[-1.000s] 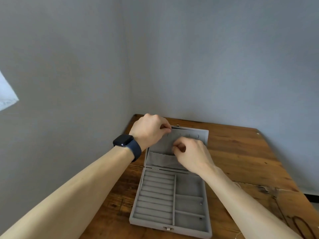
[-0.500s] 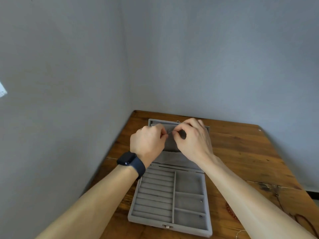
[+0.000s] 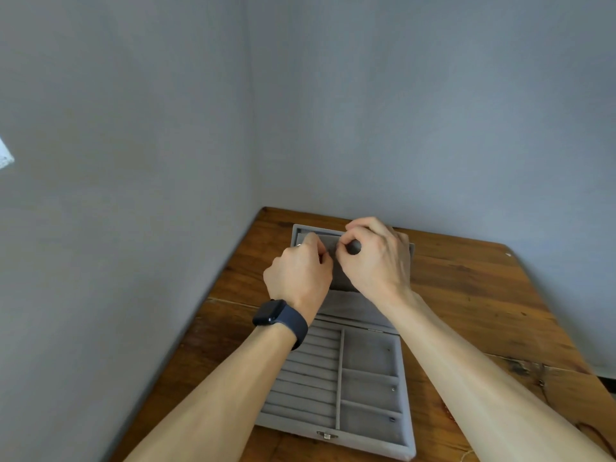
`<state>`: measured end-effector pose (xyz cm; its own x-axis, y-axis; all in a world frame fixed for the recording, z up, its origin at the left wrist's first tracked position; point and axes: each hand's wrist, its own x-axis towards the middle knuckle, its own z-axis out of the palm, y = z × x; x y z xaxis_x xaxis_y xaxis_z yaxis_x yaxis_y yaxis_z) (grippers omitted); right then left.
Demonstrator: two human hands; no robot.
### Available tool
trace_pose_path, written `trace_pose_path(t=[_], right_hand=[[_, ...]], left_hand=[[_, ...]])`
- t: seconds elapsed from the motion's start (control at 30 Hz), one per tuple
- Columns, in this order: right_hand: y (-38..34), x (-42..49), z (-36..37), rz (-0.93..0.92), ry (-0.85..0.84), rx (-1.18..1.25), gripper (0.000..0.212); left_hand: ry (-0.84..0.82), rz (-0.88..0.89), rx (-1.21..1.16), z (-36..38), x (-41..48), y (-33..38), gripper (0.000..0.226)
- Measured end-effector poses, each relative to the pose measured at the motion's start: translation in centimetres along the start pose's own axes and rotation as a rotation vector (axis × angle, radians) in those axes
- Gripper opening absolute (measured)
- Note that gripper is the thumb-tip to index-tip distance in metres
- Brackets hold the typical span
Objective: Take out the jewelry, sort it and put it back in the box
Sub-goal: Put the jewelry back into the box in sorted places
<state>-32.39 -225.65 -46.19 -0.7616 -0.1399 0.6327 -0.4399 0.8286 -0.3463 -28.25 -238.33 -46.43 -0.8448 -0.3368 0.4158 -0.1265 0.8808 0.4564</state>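
A grey velvet jewelry box (image 3: 293,426) lies open on the wooden table (image 3: 466,295), its lid (image 3: 343,278) leaning back toward the wall. My left hand (image 3: 298,278), with a dark watch on its wrist, and my right hand (image 3: 376,265) are both up at the lid's top edge. Their fingertips are curled and pinch a thin piece of jewelry between them, too fine to make out. A small metal glint (image 3: 299,244) shows at my left fingertips. Tiny studs (image 3: 393,389) sit in the right compartments; the ring rolls on the left hold nothing I can see.
Grey walls meet in a corner right behind the table. Reddish beads (image 3: 446,411) peek out beside my right forearm, and a dark cord (image 3: 596,435) lies near the table's right front corner.
Both hands have come together at the lid's top edge. My right hand rose from the lid's middle, and the camera has tipped down slightly.
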Motion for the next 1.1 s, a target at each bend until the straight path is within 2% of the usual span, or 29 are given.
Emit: trace_pose_path(t=[0.2,0.3,0.43,0.57,0.67,0.83,1.1], right_hand=[[1.0,-1.1,-1.0,-0.143,-0.196,-0.044,0.004],[0.9,-3.3,-1.7,-0.174,-0.19,-0.075,0.013],[0.1,-6.7,-2.1,-0.11,-0.181,-0.076,0.023],[-1.1,-8.9,-1.7,-0.115,-0.438,-0.18,0.05],[-2.1,-9.4,-2.4,-0.086,-0.522,-0.185,0.056],[-5.4,-11.3,-5.9,-0.069,-0.512,-0.117,0.053],[-13.6,-20.6,-9.7,-0.14,-0.495,0.096,0.042]], left_hand=[[-0.048,0.147,0.013,0.1,-2.3,-1.1,0.016],[-0.066,0.193,0.022,-0.2,-3.5,-1.7,0.016],[-0.097,0.201,-0.011,-1.2,-4.8,-3.2,0.021],[-0.217,0.263,-0.065,-2.6,-6.6,-5.1,0.033],[-0.375,0.324,-0.048,-3.9,-8.3,-6.6,0.047],[-0.46,0.22,-0.054,-7.6,-12.0,-9.6,0.053],[-0.386,-0.02,-0.1,-12.0,-21.8,-16.7,0.052]])
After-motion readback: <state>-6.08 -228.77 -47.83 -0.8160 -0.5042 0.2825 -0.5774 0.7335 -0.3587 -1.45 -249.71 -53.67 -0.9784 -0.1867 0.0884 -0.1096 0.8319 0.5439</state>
